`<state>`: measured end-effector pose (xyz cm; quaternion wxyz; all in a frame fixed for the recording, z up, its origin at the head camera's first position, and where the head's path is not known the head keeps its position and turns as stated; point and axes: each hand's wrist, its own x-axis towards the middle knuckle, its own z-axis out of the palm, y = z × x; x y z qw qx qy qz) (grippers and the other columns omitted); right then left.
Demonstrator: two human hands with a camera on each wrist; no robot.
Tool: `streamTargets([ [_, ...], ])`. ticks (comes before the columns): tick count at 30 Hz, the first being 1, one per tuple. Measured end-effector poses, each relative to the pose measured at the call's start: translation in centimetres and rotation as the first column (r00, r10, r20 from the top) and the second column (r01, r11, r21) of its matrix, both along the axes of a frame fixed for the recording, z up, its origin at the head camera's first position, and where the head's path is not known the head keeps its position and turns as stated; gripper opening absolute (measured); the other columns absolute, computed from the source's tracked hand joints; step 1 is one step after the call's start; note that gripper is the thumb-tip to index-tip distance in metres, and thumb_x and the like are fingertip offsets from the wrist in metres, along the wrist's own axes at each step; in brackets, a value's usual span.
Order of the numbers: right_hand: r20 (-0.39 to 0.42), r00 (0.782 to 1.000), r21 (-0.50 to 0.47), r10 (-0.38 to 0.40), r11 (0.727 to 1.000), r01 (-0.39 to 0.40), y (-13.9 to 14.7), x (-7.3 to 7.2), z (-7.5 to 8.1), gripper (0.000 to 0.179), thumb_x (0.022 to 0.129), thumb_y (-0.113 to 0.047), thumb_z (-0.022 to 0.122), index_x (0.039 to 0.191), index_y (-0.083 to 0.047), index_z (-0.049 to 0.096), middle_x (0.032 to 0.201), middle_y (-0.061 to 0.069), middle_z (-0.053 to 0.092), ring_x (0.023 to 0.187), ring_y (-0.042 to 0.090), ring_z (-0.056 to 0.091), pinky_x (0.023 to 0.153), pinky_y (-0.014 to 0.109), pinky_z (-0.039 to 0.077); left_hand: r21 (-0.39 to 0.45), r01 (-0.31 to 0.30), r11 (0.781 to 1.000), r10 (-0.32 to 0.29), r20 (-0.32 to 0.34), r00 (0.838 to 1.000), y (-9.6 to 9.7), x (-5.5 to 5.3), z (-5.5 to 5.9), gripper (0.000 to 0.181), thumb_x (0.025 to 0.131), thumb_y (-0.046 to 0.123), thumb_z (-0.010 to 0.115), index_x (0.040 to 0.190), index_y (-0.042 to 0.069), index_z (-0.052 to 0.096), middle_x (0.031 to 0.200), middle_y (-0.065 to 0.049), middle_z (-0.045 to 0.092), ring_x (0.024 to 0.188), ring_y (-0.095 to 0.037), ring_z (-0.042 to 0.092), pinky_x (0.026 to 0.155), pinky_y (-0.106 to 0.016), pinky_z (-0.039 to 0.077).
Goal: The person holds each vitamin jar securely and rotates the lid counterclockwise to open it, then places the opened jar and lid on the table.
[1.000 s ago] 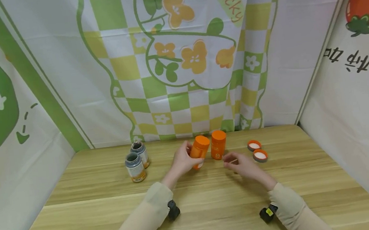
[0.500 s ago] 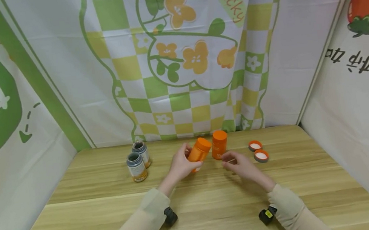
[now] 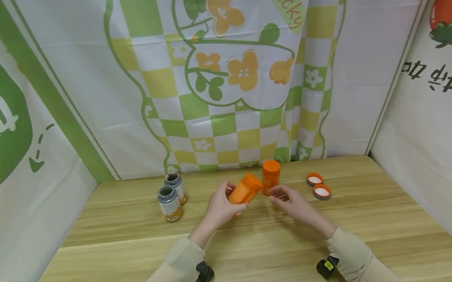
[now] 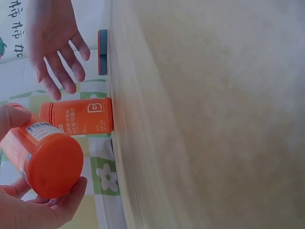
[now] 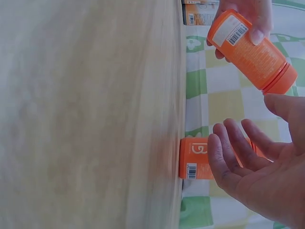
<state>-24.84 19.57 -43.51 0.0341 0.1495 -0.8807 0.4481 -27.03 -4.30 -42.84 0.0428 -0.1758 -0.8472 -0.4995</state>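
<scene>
My left hand (image 3: 218, 207) grips an orange bottle (image 3: 242, 192) with its fingers and thumb round the body. The bottle leans over to the right, its orange cap (image 5: 280, 79) pointing toward my right hand, and a white barcode label shows near its base. In the left wrist view its round bottom faces the camera. A second orange bottle (image 3: 271, 177) stands upright on the table, just right of the held one. My right hand (image 3: 294, 204) hovers in front of that bottle with fingers relaxed and slightly bent, nothing in it; its fingertips overlap the bottle's lower part in the head view.
Two uncapped grey-and-white jars (image 3: 170, 205) stand at the left, one behind the other. Two round lids (image 3: 321, 191) with orange rims and white insides lie upturned at the right. A patterned curtain (image 3: 245, 125) hangs behind the wooden table (image 3: 256, 263).
The held bottle has tilted further, its cap swinging down to the right. My left hand has shifted slightly left and lower. The right hand keeps nearly the same place; the whole view drifts a little.
</scene>
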Motion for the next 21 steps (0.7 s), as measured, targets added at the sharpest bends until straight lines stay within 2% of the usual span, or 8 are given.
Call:
streamTargets([
  [6,-0.019,1.000,-0.030,0.004,1.000,-0.005,-0.6,0.4,0.4,0.036,0.096,-0.032,0.054,0.121,-0.007,0.058,0.111,0.010,0.064,0.096,0.024,0.062,0.079,0.033,0.052,-0.006,0.012,1.000,-0.012,-0.014,1.000,-0.2,0.7,0.0,0.047,0.068,0.018,0.081,0.103,0.012,0.051,0.095,-0.008,0.064,0.082,-0.017,0.061,0.068,-0.030,0.050],
  [12,0.015,1.000,-0.114,0.014,0.993,-0.012,-1.1,0.8,0.8,0.037,0.098,-0.035,0.049,0.123,-0.009,0.056,0.112,0.013,0.064,0.098,0.028,0.064,0.080,0.045,0.054,-0.006,0.029,1.000,-0.029,-0.016,0.999,-0.2,1.4,0.2,0.047,0.068,0.017,0.080,0.104,0.011,0.051,0.095,-0.009,0.064,0.081,-0.016,0.059,0.068,-0.029,0.049],
  [21,0.049,0.999,-0.180,0.020,0.984,-0.011,-1.6,1.0,1.1,0.038,0.099,-0.033,0.046,0.127,-0.007,0.054,0.114,0.015,0.063,0.100,0.033,0.062,0.080,0.049,0.053,0.024,0.064,0.998,-0.064,-0.006,0.998,-0.2,2.3,0.2,0.046,0.069,0.013,0.080,0.105,0.010,0.052,0.094,-0.010,0.064,0.077,-0.016,0.058,0.059,-0.027,0.051],
])
